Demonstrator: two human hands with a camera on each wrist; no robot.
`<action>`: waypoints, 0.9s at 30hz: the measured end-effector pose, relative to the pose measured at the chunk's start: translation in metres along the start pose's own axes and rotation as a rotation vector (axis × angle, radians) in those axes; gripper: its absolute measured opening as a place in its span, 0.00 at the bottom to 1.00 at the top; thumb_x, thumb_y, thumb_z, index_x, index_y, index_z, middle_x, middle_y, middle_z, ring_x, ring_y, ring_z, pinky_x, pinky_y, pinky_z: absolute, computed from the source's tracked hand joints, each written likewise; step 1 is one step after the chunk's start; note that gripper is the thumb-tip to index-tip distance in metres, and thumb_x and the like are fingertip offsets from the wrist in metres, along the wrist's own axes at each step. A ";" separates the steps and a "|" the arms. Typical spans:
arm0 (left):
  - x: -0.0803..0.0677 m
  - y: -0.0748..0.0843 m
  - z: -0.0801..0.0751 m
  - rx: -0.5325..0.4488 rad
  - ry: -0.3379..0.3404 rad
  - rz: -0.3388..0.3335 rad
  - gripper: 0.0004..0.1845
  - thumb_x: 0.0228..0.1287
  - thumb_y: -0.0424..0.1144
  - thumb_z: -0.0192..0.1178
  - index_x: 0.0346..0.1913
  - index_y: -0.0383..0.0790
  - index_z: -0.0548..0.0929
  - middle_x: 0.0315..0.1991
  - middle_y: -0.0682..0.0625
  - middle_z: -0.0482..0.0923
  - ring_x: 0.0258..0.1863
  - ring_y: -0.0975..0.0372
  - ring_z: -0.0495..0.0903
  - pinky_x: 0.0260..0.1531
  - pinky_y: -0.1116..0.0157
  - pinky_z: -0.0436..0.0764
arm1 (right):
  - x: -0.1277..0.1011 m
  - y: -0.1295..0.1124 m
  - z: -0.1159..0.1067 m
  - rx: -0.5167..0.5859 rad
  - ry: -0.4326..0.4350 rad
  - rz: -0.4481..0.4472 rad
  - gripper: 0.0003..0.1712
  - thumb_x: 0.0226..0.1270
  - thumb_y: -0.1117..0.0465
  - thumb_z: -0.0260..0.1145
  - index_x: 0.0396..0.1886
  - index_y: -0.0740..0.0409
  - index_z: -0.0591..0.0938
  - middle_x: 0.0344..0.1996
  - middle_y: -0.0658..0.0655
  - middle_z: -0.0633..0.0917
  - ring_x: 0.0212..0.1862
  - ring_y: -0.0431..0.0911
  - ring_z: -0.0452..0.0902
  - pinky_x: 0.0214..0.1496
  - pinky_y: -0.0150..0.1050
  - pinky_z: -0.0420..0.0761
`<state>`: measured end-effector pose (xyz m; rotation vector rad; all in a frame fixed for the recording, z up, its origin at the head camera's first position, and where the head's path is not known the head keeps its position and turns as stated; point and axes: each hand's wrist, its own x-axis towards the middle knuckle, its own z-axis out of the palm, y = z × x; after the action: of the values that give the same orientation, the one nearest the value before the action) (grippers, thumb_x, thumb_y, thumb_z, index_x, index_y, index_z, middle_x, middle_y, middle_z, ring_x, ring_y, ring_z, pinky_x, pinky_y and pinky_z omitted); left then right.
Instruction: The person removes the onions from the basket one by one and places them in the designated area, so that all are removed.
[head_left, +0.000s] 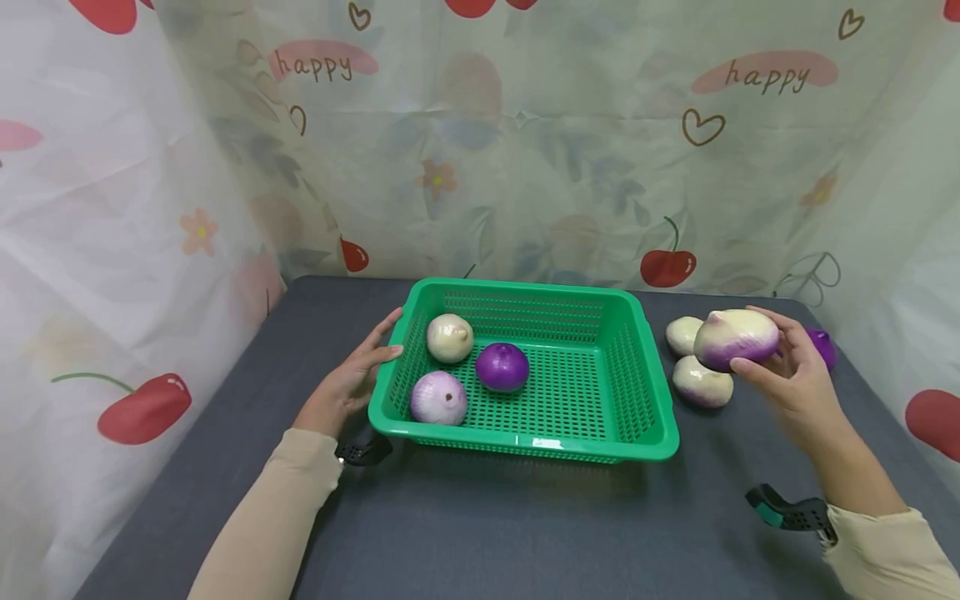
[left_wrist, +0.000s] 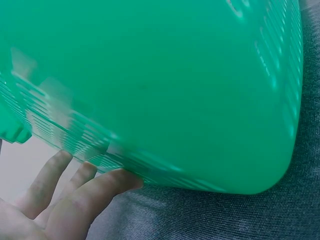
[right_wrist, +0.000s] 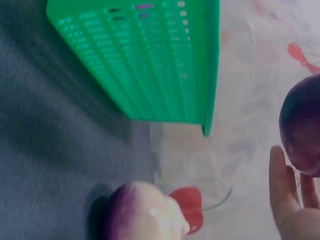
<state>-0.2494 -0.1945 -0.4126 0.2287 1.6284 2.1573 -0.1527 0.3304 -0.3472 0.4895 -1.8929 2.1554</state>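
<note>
The right hand grips a white-purple onion at the frame's right, the green basket just to its left. The left hand lies open on the basket's left wall.

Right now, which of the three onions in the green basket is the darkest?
The deep purple onion in the middle of the basket; the other two are pale, one cream, one lilac.

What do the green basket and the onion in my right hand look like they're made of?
Green basket: moulded plastic, glossy, with slotted walls and a shiny rim. The onion held by the right hand: probably a plastic or foam replica, with smooth, even, slightly shiny skin; it cannot be told for sure.
</note>
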 end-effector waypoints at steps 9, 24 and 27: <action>0.001 -0.001 -0.001 0.000 0.007 -0.004 0.37 0.74 0.33 0.46 0.77 0.66 0.45 0.75 0.40 0.45 0.69 0.41 0.58 0.47 0.55 0.80 | -0.005 0.008 -0.024 -0.082 0.146 0.031 0.32 0.61 0.80 0.59 0.62 0.51 0.70 0.54 0.45 0.76 0.52 0.31 0.75 0.48 0.19 0.74; 0.001 0.000 0.000 0.000 0.012 -0.011 0.38 0.74 0.33 0.47 0.77 0.66 0.45 0.75 0.40 0.45 0.68 0.41 0.59 0.47 0.55 0.80 | -0.008 0.027 -0.062 -0.197 0.302 0.259 0.37 0.60 0.74 0.66 0.64 0.45 0.63 0.49 0.40 0.65 0.48 0.30 0.66 0.43 0.16 0.73; 0.001 0.000 0.000 0.001 0.013 -0.012 0.38 0.74 0.33 0.47 0.77 0.66 0.45 0.75 0.40 0.45 0.68 0.42 0.60 0.47 0.55 0.80 | -0.009 0.033 -0.070 -0.425 0.308 0.317 0.44 0.61 0.67 0.69 0.73 0.50 0.57 0.48 0.37 0.61 0.47 0.31 0.61 0.42 0.15 0.69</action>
<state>-0.2504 -0.1945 -0.4126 0.2050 1.6335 2.1532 -0.1636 0.3955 -0.3887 -0.2247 -2.2645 1.7730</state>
